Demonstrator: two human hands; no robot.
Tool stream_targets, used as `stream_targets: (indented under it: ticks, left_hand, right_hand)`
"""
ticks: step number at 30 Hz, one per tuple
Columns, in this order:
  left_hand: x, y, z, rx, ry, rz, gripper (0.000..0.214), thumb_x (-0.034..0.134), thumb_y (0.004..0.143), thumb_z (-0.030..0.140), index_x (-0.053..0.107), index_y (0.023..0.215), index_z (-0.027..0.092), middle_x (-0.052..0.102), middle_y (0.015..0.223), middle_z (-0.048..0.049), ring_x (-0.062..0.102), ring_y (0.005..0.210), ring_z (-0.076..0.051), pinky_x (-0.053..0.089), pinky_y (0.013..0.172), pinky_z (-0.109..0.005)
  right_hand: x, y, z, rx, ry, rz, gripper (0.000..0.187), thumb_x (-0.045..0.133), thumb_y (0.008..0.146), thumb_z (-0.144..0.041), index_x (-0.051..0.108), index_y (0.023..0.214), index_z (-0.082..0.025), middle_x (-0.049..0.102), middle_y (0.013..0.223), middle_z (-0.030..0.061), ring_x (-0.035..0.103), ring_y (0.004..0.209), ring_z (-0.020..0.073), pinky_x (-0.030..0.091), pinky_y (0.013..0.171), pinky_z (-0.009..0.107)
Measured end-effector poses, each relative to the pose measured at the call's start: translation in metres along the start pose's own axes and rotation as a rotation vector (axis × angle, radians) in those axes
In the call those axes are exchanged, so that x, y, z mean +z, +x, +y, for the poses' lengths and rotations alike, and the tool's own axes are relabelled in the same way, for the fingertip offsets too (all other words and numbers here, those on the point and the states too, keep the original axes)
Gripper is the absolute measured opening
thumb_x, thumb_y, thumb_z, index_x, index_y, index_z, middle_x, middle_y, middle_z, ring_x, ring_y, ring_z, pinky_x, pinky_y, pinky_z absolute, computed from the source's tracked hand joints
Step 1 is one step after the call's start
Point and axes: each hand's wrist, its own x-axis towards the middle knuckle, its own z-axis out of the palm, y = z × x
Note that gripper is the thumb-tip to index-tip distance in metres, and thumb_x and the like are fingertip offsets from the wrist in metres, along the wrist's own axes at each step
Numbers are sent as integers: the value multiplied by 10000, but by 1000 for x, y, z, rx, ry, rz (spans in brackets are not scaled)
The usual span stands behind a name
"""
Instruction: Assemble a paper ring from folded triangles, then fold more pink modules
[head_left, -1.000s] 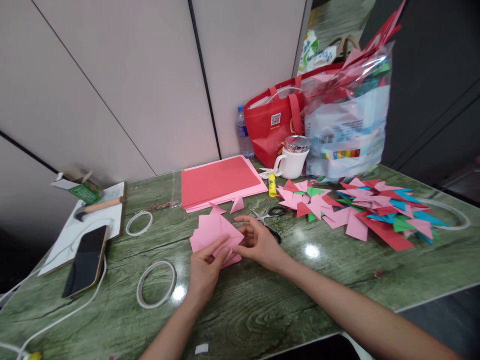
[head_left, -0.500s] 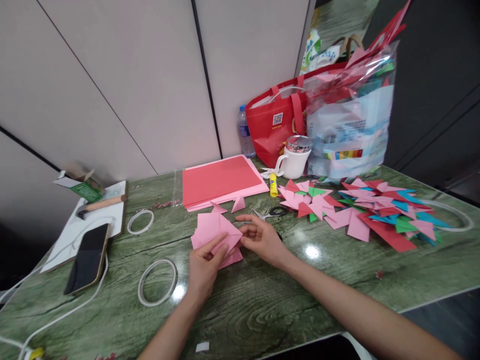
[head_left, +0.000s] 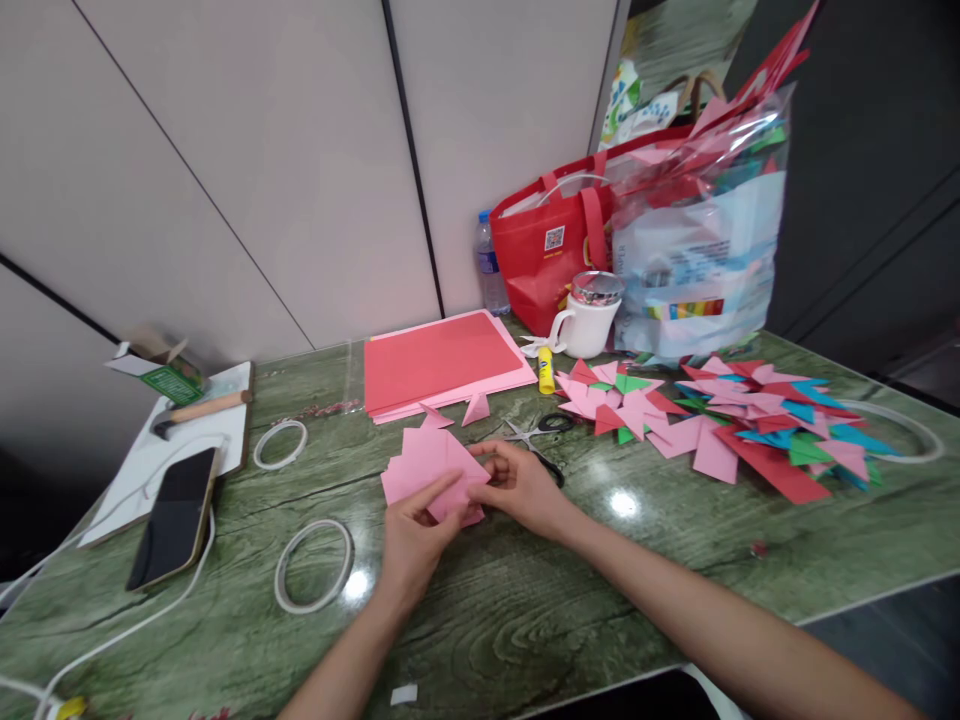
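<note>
A folded piece of pink paper (head_left: 435,455) is held between both hands, over more pink sheets on the table. My left hand (head_left: 420,535) grips its near edge, thumb and forefinger closed on the paper. At the right corner, my right hand (head_left: 521,485) pinches the paper, its fingers bent around the tip. Small pink paper triangles (head_left: 475,408) lie just beyond. Scissors (head_left: 536,432) with black handles rest beside my right hand, partly hidden by it.
Red and pink sheets (head_left: 442,360) lie behind. Right of them are a glue stick (head_left: 546,371), a lidded white mug (head_left: 590,320), folded paper pieces (head_left: 780,410) and a red bag (head_left: 544,270). At left are tape rolls (head_left: 313,606), a phone (head_left: 172,520) and a hammer (head_left: 210,405).
The held paper has shifted slightly right. My right hand's fingers have closed on its right corner, and my left thumb has moved right, while the surrounding things stay put.
</note>
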Motion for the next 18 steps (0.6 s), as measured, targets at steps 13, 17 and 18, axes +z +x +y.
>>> stream_targets:
  ticks: [13, 17, 18]
  left_hand:
    - [1, -3, -1, -63, -255, -203, 650, 724, 598, 185, 537, 1220, 161, 585, 556, 55, 569, 547, -87, 505, 803, -313]
    - [4, -3, 0, 2, -369, -199, 945, 751, 595, 204, 241, 1387, 273, 639, 936, -28, 638, 764, -154, 504, 795, -336]
    - [4, -2, 0, 17, -374, -158, 973, 747, 605, 220, 186, 1397, 295, 628, 993, -40, 638, 768, -155, 509, 771, -328]
  right_hand:
    - [-4, 6, 1, -6, 96, 110, 275, 688, 609, -231, 571, 845, -151, 616, 712, -13, 576, 646, 113, 464, 651, 257]
    - [-5, 7, 0, -58, 121, 134, 186, 642, 659, -272, 591, 794, -154, 626, 757, 7, 583, 689, 133, 476, 672, 271]
    - [-5, 7, -1, -58, 127, 135, 177, 634, 662, -268, 589, 792, -157, 625, 757, 6, 583, 683, 133, 479, 664, 271]
